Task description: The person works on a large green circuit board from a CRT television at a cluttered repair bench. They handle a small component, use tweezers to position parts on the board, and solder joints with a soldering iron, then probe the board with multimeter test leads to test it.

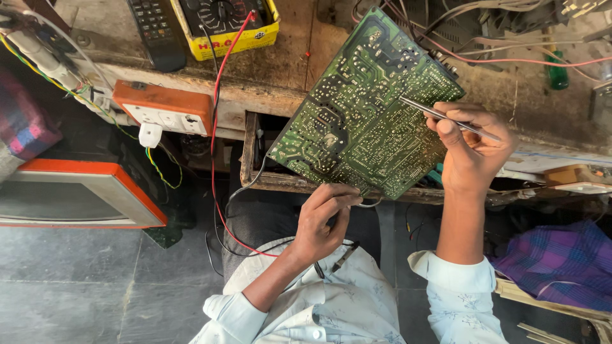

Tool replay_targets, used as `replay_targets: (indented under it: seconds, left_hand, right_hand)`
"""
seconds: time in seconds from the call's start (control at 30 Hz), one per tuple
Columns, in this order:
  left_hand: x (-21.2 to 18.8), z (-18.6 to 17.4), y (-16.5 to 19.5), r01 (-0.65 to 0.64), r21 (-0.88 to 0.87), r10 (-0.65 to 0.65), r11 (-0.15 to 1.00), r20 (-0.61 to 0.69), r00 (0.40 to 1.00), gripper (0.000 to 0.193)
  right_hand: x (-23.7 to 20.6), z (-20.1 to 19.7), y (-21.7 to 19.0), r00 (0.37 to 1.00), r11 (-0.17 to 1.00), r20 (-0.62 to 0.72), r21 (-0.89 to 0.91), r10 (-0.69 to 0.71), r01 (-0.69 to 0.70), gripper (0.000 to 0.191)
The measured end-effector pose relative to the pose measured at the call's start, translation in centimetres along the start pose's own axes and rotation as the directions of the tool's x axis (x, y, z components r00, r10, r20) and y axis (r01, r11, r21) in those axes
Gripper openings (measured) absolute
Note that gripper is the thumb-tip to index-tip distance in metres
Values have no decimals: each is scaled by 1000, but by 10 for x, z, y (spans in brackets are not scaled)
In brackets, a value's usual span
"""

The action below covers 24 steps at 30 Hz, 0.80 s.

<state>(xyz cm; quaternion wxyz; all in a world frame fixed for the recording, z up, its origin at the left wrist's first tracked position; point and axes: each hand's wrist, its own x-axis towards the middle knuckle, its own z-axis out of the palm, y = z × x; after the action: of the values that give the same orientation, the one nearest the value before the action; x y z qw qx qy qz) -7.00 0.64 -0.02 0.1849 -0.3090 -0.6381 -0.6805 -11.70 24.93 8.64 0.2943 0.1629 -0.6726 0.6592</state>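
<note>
Pale, perhaps faintly patterned shirt, cuffs rolled.

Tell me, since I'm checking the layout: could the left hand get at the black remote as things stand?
Probably not easily. The left hand grips the lower edge of the green circuit board, while the black remote lies far up the workbench, beyond the red wire.

Worn wooden workbench (280, 70), grey stone tile floor (76, 286), orange-framed old television (76, 197), daylight
</note>
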Motion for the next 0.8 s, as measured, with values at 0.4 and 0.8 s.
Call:
replay_targets:
  seconds: [0.4,0.8]
  left_hand:
    - [0,2,0,9,4,-9,1000,-12,1000,29]
    - [-1,2,-1,18,1,-18,1000,-5,1000,29]
  right_hand:
    - [1,-1,0,1000,1000,-9,-7,8,-8,19]
    - [0,-2,0,999,999,-21,19,31,-31,19]
